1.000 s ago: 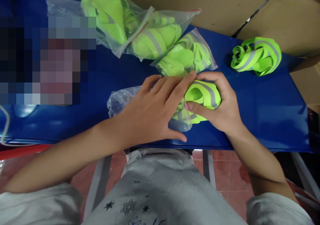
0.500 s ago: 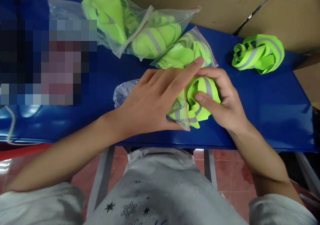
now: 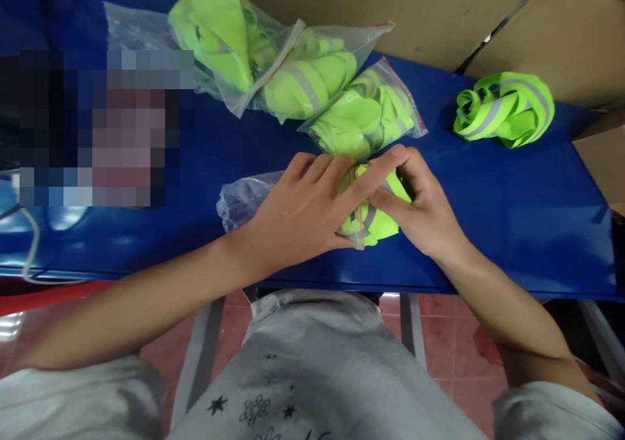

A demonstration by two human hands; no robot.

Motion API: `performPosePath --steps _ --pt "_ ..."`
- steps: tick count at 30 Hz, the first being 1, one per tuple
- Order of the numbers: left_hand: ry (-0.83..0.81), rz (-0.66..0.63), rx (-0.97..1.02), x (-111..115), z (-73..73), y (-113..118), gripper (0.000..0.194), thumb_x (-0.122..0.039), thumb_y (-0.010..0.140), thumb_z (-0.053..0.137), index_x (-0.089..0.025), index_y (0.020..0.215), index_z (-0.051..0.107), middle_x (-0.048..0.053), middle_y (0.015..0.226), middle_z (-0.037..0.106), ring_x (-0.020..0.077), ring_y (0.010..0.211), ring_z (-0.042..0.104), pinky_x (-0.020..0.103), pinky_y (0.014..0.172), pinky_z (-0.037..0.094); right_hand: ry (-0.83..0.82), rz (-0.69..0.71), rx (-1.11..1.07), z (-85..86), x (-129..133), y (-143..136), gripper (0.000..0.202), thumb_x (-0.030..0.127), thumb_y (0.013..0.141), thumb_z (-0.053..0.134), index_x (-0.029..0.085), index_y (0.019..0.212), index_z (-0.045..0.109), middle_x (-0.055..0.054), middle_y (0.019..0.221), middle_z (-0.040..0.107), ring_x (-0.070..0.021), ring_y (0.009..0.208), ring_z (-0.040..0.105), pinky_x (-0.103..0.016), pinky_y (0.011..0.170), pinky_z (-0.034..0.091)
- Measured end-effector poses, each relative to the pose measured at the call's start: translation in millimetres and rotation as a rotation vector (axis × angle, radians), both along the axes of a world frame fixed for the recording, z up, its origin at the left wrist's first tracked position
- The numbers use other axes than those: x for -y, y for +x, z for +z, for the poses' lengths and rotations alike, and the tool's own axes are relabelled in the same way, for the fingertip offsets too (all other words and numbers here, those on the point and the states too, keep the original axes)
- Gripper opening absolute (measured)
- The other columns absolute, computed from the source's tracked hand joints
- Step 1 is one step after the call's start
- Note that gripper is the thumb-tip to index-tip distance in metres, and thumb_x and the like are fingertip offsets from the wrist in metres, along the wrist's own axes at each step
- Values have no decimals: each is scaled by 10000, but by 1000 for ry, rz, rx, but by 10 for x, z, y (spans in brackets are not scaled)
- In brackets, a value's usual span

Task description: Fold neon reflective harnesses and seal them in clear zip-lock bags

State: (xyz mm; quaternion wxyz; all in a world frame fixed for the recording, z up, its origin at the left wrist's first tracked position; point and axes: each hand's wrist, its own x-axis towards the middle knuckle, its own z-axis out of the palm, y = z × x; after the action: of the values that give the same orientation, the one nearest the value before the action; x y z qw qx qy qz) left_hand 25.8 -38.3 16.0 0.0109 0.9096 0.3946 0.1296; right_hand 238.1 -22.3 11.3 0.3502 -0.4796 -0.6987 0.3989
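Observation:
A rolled neon-yellow reflective strap [image 3: 383, 222] with grey bands lies partly inside a clear zip bag [image 3: 247, 199], its right end sticking out of the mouth. My left hand [image 3: 303, 209] is laid over the bag, thumb and forefinger around the opening; the palm hides much of it. My right hand [image 3: 422, 209] grips the protruding end of the strap between thumb and fingers. The tips of both forefingers meet above the roll.
Behind my hands are several bagged yellow straps [image 3: 364, 111]. An unbagged reflective strap [image 3: 505, 109] lies on the blue table [image 3: 532, 212] at right. Cardboard boxes [image 3: 415, 10] stand along the back. A white cable [image 3: 32, 245] runs at left, beside a blurred-out area.
My right hand has moved left with the strap, and more of the roll is now within the bag. The left hand stays around the bag's mouth.

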Motion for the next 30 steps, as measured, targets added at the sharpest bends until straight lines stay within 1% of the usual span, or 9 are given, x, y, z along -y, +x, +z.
performPosePath --steps 4,6,10,14,16,19,22,25,30 --pt "-2 5 34 13 -55 35 1205 -416 823 900 -190 1712 117 247 1436 602 429 1285 632 510 1024 528 49 -44 10 -35 51 -39 157 362 947 738 265 1033 650 -17 1058 698 -218 1048 675 -408 956 573" --pt "-88 -11 115 2 -82 40 1250 -432 770 944 -165 1699 151 239 1431 610 410 1289 643 500 1035 552 124 -17 -2 -29 71 -44 120 310 918 761 258 971 667 -27 1068 706 -217 1033 683 -412 951 575" --pt "-350 -86 317 -37 -74 8 1224 -643 834 824 -188 1706 94 186 1615 499 333 1416 601 419 1092 578 190 98 -34 -17 55 -10 54 321 963 699 272 950 718 -47 1081 740 -235 1028 709 -450 939 588" --pt "-256 42 304 -55 24 -46 1286 -872 760 709 -239 1703 108 170 1632 494 377 1316 678 469 977 620 220 52 -10 35 16 92 167 436 995 660 305 1017 761 -75 1137 743 -287 1113 706 -523 992 584" --pt "-212 102 285 -48 77 -63 1393 -845 652 822 -213 1687 138 208 1638 479 384 1225 724 477 930 626 274 46 3 87 3 149 181 452 966 695 321 1061 776 -83 1176 732 -307 1139 699 -549 1010 583" --pt "-280 38 378 -20 125 -72 1458 -742 551 950 -227 1667 166 203 1637 485 358 1224 731 438 920 637 291 175 32 161 -24 202 183 433 906 759 332 1055 793 -76 1191 728 -305 1118 710 -539 991 601" --pt "-406 -19 414 12 139 -62 1256 -671 716 900 -268 1667 185 131 1535 606 333 1209 745 421 913 648 254 357 54 177 -57 190 133 407 898 762 325 997 795 -64 1154 745 -268 1060 730 -472 923 629" --pt "-483 -33 376 27 143 -43 1059 -584 874 788 -239 1680 194 127 1531 612 321 1218 746 409 926 655 305 440 23 123 -55 145 119 328 916 726 315 1027 766 -57 1134 743 -243 1058 725 -433 905 630" --pt "-638 -120 446 10 160 -39 1167 -552 857 838 -225 1702 103 171 1632 499 316 1348 678 396 1001 659 407 406 46 20 60 92 179 349 975 619 322 1143 674 -69 1182 693 -268 1141 682 -486 954 607"
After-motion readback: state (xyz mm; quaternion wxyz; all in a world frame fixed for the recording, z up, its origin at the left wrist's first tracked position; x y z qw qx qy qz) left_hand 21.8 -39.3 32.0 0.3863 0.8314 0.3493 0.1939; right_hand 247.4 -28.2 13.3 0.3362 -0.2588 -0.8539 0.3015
